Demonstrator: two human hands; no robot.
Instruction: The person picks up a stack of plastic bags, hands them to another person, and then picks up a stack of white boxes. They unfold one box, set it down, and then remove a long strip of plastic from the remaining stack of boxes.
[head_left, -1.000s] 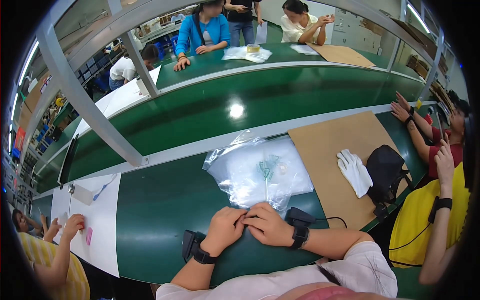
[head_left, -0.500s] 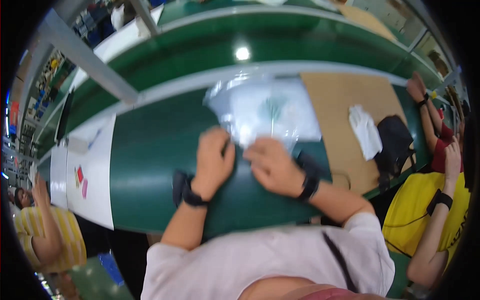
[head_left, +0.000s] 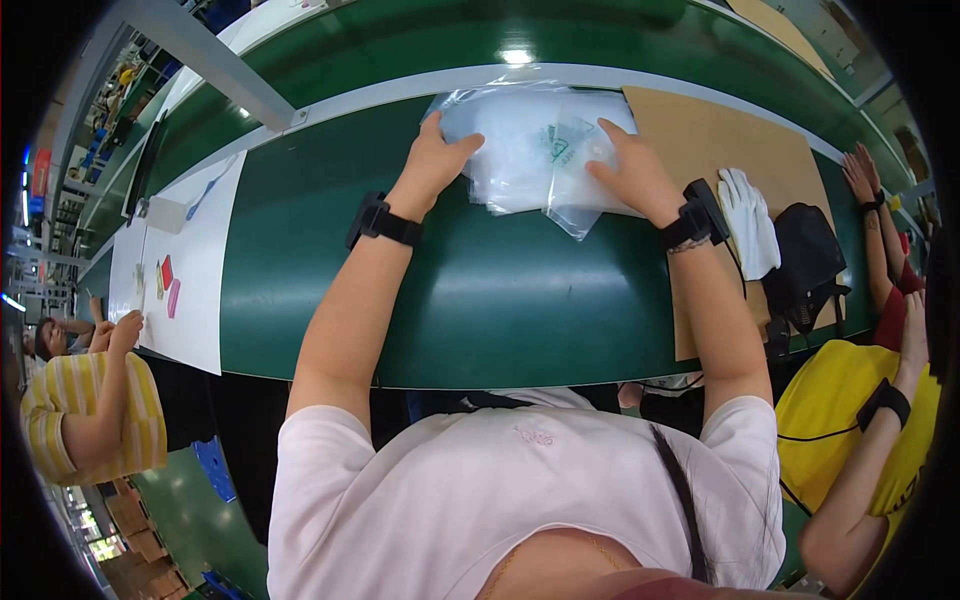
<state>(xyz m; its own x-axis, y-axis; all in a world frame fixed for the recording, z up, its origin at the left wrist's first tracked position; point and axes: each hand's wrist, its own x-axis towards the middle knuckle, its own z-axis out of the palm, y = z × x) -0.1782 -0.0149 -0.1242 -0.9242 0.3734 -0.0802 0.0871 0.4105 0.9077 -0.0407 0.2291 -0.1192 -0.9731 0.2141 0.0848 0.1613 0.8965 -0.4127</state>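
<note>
White paper sheet (head_left: pixel 185 270) at left edge of green surface (head_left: pixel 480 300). Left hand (head_left: pixel 435 160) flat, fingers spread, pressing clear plastic bags (head_left: pixel 540 150) at far edge; right hand (head_left: pixel 635 175) likewise, open-palmed. White glove (head_left: pixel 750 220), black pouch (head_left: pixel 810 260) toward right edge.

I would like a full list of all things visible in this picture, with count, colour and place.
clear plastic bags: one stack, transparent, far side of table, under both hands
green table: one, centre
brown cardboard sheet: one, right of bags
white glove: one, on cardboard
black bag: one, right of glove
white paper sheet: one, left on table
co-workers: two, left in yellow stripes, right in yellow
left hand: on bags
right hand: on bags
</note>
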